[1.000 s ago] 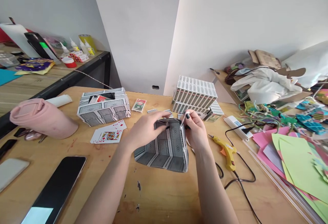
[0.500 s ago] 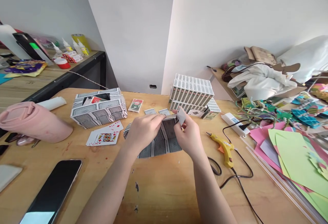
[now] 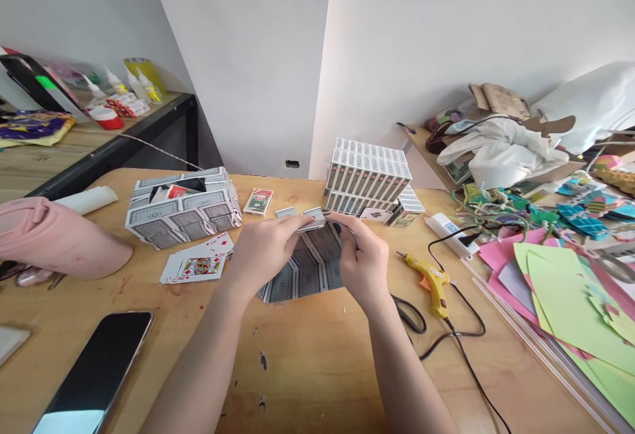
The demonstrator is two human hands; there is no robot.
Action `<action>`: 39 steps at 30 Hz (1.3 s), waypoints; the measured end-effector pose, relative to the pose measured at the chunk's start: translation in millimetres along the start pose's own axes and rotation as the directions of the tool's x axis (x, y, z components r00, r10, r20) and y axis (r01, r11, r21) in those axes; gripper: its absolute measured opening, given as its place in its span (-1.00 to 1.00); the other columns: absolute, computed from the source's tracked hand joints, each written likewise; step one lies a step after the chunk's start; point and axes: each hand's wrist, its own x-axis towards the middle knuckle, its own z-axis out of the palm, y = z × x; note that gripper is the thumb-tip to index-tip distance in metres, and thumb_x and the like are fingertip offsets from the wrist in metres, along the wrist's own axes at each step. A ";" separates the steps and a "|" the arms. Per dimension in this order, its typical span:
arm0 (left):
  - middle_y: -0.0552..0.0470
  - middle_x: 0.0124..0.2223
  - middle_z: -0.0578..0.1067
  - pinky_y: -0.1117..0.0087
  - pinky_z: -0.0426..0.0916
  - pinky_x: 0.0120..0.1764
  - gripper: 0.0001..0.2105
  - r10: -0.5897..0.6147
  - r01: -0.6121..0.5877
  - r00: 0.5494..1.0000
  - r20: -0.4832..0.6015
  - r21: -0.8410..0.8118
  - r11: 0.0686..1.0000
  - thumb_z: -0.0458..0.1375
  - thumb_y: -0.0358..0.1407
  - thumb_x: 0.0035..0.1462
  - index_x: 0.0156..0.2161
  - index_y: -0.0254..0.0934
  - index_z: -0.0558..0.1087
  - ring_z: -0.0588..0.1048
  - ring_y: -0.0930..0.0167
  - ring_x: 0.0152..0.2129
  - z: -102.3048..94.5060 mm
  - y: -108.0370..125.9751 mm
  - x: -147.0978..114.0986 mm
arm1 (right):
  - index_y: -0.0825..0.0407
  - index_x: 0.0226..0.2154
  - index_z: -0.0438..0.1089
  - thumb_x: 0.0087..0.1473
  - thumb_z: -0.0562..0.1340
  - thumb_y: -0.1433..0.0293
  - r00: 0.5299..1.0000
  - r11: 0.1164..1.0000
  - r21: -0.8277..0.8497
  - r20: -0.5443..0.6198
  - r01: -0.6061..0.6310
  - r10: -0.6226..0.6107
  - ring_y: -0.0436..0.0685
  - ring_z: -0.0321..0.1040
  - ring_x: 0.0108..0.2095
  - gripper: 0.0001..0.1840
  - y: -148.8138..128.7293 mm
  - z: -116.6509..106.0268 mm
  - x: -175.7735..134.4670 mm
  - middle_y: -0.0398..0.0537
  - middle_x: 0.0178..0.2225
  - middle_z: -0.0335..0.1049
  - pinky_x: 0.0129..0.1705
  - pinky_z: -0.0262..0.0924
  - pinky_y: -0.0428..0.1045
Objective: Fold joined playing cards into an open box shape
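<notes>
Between my hands, tilted above the table, is a panel of joined playing cards (image 3: 310, 265) with grey patterned backs. My left hand (image 3: 265, 249) is closed on its upper left edge, with fingers and thumb pinched together. At the upper right edge my right hand (image 3: 364, 252) is closed too, its fingertips at the same top edge. Just beyond the panel lie two grey-backed cards (image 3: 313, 213). A fan of face-up playing cards (image 3: 198, 263) rests to the left of my left hand.
Behind the fan stands a card-covered box (image 3: 183, 212). A boxed deck (image 3: 258, 202) lies beside it. Stacked card boxes (image 3: 367, 173) are at the back. A yellow glue gun (image 3: 431, 282) with cable, a power strip (image 3: 451, 235), a phone (image 3: 99, 368) and a pink tumbler (image 3: 64, 239) surround the work.
The loose card piece upright in my right hand has gone down at the panel's top edge, and my right fingers now lie along that edge. The whole view has shifted slightly.
</notes>
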 end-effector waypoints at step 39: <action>0.02 -0.26 0.56 0.39 0.29 -0.31 -0.76 -0.197 0.197 0.928 0.317 0.030 0.980 -0.01 -0.21 0.17 -0.12 -0.14 0.44 0.51 0.31 -0.32 -0.4 -2.2 0.3 | 0.01 -0.28 0.07 0.08 -0.07 0.51 0.922 0.954 -0.251 0.306 -0.163 0.238 0.18 0.36 -0.35 -0.86 11.5 0.4 3.4 -0.01 -0.39 0.39 -0.38 0.15 -0.01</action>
